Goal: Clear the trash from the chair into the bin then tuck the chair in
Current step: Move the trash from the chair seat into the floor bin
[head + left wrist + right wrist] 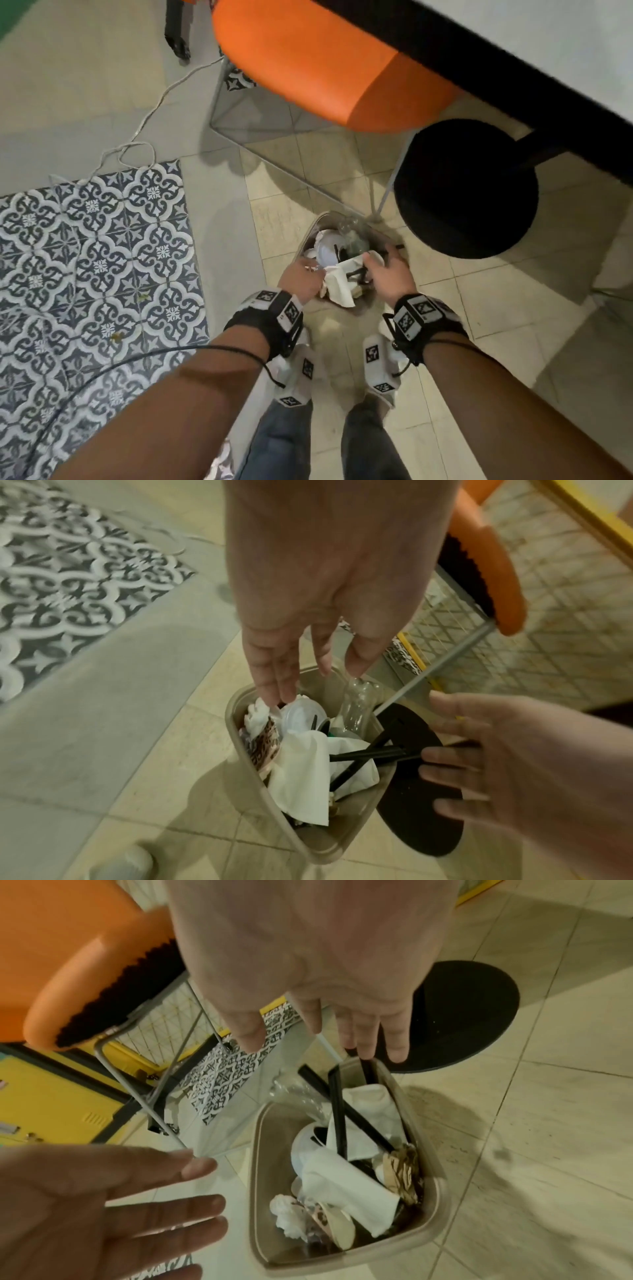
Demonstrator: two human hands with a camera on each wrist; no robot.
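A beige bin (308, 236) stands on the floor tiles by my feet. It holds a white napkin (301, 772), black plastic sticks (339, 1123), a clear bottle (356, 704) and a white lid (301, 715). My left hand (303, 274) hovers over the bin's left side, fingers straight and pointing down, holding nothing. My right hand (387, 263) is spread over the right rim, also holding nothing. The orange chair (325, 68) stands beyond the bin, partly under the table. Nothing lies on the part of the seat that shows.
A black round table base (466, 188) sits right of the bin, under the white tabletop (565, 44). The chair's thin metal legs (383, 198) reach down close to the bin. A white cable (144, 120) lies across the patterned tiles (96, 246) at the left.
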